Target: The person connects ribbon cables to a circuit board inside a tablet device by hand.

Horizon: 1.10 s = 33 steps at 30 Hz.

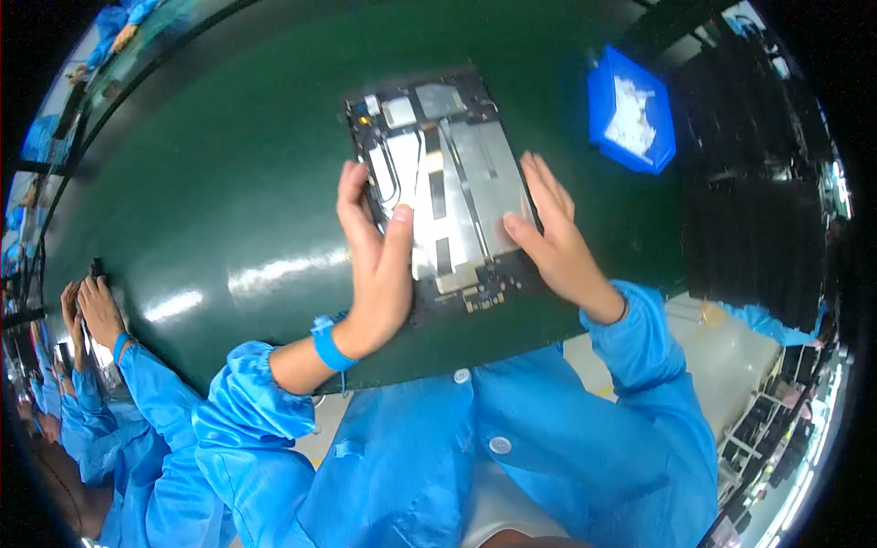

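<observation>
An opened tablet (475, 155) with its inner parts bare lies tilted slightly left on the green table (247, 173). Silver plates, dark cables and a small circuit board at its near end show. My left hand (379, 265) grips its left edge, thumb on top over the silver plate and fingers along the side. On the opposite edge, my right hand (557, 247) holds it too, thumb resting on the silver surface and fingers stretched along the side. A blue wrist strap (331, 345) circles my left wrist.
A blue bin (665, 119) holding white pieces stands at the table's far right. At the left edge, a co-worker's hands (96, 306) handle a small dark thing I cannot make out. Dark black material (754, 201) lies beyond the right side.
</observation>
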Motion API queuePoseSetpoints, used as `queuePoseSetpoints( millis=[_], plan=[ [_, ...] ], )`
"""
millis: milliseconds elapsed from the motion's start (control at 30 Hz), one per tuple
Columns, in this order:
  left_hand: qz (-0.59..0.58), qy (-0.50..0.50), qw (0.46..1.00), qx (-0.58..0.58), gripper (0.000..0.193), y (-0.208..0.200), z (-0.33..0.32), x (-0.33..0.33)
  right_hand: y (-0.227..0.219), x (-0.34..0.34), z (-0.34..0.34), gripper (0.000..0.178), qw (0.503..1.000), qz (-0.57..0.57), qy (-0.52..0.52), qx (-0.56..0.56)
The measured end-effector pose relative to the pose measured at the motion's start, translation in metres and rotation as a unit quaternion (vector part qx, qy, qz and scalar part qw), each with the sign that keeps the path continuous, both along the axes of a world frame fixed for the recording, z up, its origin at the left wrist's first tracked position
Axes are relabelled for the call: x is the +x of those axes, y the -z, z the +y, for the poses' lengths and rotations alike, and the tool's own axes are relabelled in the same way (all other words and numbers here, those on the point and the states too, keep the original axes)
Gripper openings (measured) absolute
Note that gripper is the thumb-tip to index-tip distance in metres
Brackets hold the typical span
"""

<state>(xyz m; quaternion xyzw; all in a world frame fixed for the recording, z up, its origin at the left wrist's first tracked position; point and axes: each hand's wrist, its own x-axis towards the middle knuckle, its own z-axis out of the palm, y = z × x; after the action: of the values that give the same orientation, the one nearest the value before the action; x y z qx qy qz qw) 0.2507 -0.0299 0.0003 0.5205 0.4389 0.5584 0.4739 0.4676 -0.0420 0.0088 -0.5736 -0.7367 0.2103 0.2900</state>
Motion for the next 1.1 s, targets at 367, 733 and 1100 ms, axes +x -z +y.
queuePoseSetpoints(
  millis=[367,733,1100],
  plan=[
    [0.047,-0.173,0.943,0.281,0.050,-0.001,0.045,-0.018,-0.018,-0.051,0.130,0.069,0.841,0.515,0.055,-0.155],
    [0.274,-0.012,0.921,0.276,0.032,-0.009,0.035,-0.006,0.006,-0.115,0.315,0.056,0.945,0.282,0.154,0.065],
    [0.342,0.132,0.887,0.281,0.017,-0.002,0.028,-0.006,-0.019,-0.075,0.081,0.024,0.923,0.195,-0.329,0.050]
  ],
)
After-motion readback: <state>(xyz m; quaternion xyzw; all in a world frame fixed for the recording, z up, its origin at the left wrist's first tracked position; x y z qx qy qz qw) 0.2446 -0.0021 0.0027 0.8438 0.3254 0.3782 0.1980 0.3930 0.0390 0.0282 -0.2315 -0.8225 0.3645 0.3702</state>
